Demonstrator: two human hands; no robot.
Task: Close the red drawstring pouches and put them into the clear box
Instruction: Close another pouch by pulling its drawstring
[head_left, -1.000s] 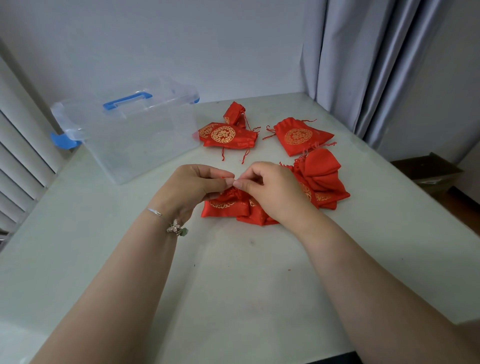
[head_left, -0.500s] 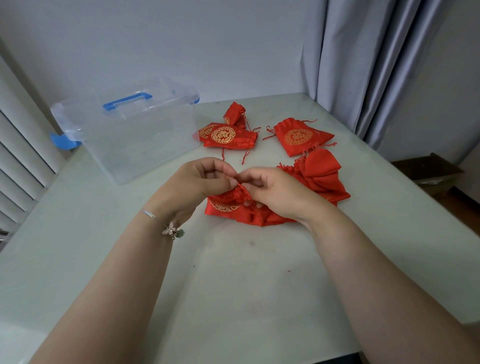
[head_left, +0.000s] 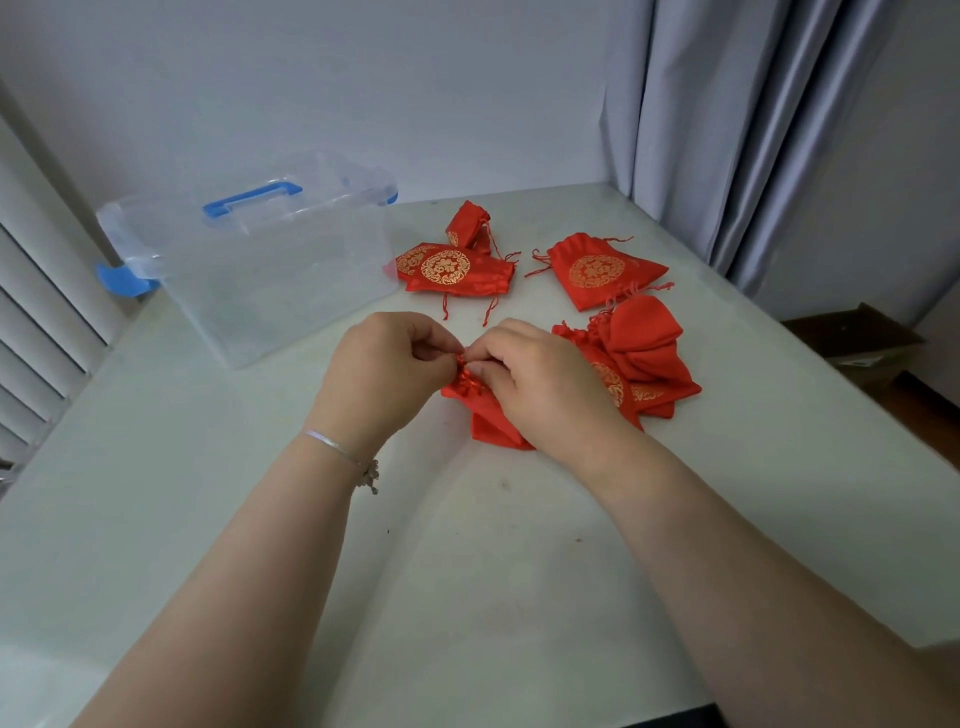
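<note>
Head view: the clear box (head_left: 270, 270), with its blue handle (head_left: 252, 200), stands at the far left of the table (head_left: 467, 571), and nothing red shows through its walls, so by the look of it no pouch has gone in yet. One red drawstring pouch (head_left: 491, 415) lies near the middle of the table under both hands, its neck already bunched into gathers. The left hand (head_left: 387, 374) and the right hand (head_left: 540, 384) meet over that neck, fingertips curled and pinching at the gathers or the cord; which of the two cannot be made out. The pouch body lies below and between the wrists, partly hidden by the right hand.

Left to do: a heap of pouches (head_left: 644, 358) just right of the right hand, a flat pouch (head_left: 597, 270) farther off, and a pair (head_left: 452, 267) beside the box, with a small pouch (head_left: 467, 223) behind them.
</note>
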